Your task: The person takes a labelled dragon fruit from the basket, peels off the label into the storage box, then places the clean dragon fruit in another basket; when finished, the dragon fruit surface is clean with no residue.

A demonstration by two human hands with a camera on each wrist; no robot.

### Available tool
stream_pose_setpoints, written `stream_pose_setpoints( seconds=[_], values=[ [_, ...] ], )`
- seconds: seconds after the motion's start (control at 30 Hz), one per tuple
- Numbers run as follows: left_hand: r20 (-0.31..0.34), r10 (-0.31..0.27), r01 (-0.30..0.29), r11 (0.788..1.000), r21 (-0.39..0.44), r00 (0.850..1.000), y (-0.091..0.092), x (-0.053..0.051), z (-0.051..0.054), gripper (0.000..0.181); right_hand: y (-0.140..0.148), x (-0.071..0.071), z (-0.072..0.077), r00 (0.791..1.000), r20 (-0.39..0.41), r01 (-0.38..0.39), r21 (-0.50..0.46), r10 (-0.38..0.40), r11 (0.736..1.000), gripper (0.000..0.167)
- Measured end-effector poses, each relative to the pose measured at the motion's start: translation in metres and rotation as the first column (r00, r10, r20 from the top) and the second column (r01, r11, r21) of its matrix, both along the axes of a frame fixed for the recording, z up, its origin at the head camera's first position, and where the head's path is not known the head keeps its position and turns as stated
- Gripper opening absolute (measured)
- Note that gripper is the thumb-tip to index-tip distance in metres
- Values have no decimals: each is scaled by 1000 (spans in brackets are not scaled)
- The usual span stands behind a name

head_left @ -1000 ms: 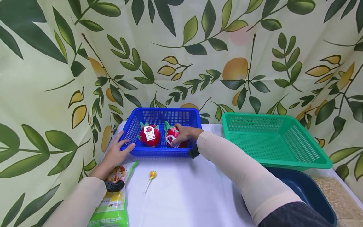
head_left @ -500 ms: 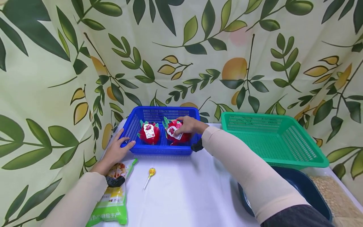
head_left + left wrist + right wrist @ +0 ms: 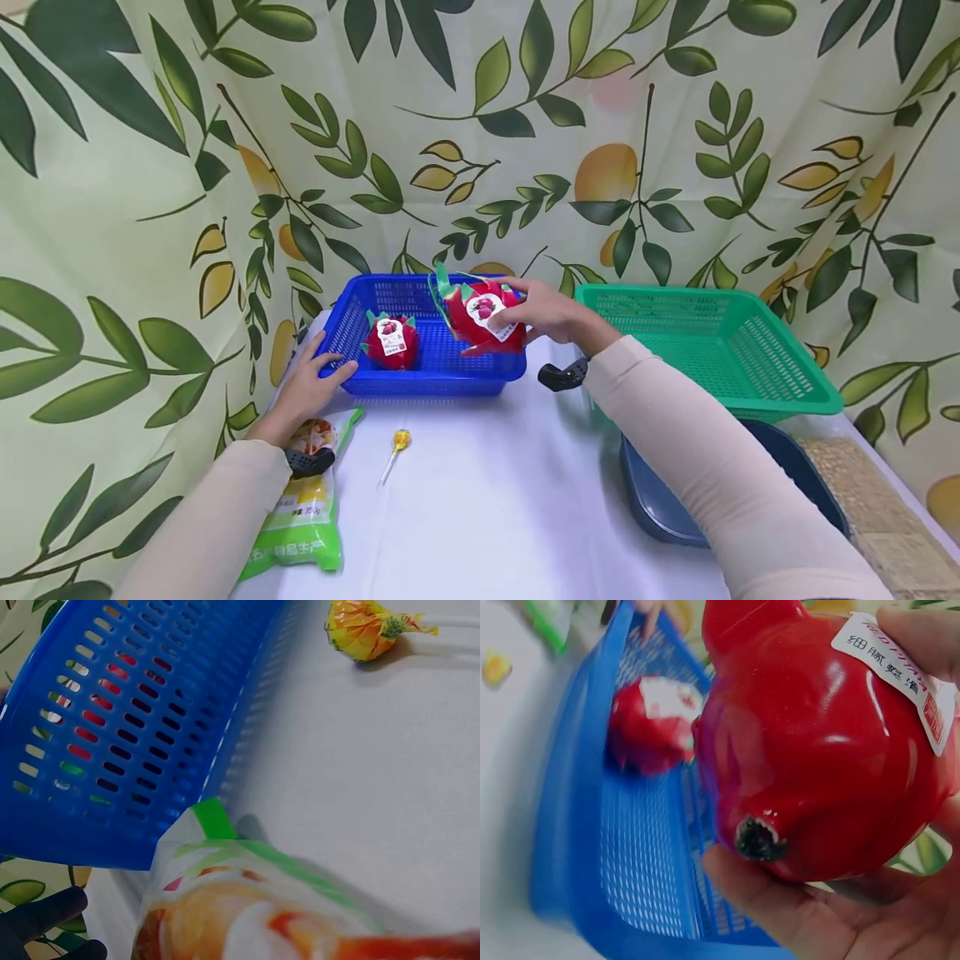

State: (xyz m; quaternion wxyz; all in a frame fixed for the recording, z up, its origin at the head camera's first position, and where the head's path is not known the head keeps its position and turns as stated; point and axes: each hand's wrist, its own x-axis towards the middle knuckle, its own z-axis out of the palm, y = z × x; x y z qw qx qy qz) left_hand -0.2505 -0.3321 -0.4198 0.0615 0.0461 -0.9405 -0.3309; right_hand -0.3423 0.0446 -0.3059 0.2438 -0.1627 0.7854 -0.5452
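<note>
A right hand (image 3: 551, 312) lifts a round, glossy red dragon fruit with green-tipped scales and a white paper label (image 3: 468, 327) into the air over the three o'clock end of a blue perforated plastic basket (image 3: 442, 385), twelve being the leafy backdrop. Half a second ago the fruit sat down inside; now it hangs tilted at rim height or above, its tips toward ten o'clock. The thumb presses the label and the fingers curl round the far side and underneath, pinching the fruit firmly, it seems. The left hand (image 3: 307, 387) keeps its place at the basket's eight o'clock corner, fingers spread along the rim, some ends hidden, perhaps as a steadying touch. The lift leaves a second red dragon fruit with a white label (image 3: 390, 342) alone at nine o'clock inside, and the removal from the basket appears well under way, though not finished. Beyond the basket, a shallow green perforated plastic basket (image 3: 697, 358) stands at three o'clock and a dark blue plastic tub (image 3: 660, 492) at four, with a yellow-wrapped lollipop (image 3: 402, 440) lying between six and seven.
</note>
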Motion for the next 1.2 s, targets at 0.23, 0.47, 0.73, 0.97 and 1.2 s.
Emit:
stream_pose_setpoints(
  seconds=[0.23, 0.47, 0.73, 0.97, 1.2],
  values=[
    [8, -15, 15, 1000, 13, 1000, -2, -1, 2, 73, 18, 52, -24, 999, 40, -7, -158, 13, 987, 81],
    [7, 17, -17, 1000, 10, 1000, -3, 0, 5, 73, 26, 94, -58, 998, 27, -47, -231, 55, 972, 85],
    [5, 24, -24, 999, 28, 1000, -4, -2, 7, 70, 41, 115, -115, 990, 91, -68, -389, 112, 919, 82],
    [-57, 25, -22, 999, 46, 998, -2, 9, 21, 72, 52, 128, -153, 986, 167, 56, -442, 21, 895, 73],
    [-347, -53, 67, 997, 30, 937, 38, 36, 44, 60, 58, 142, -171, 990, 117, 120, -431, -77, 894, 64]
  ],
)
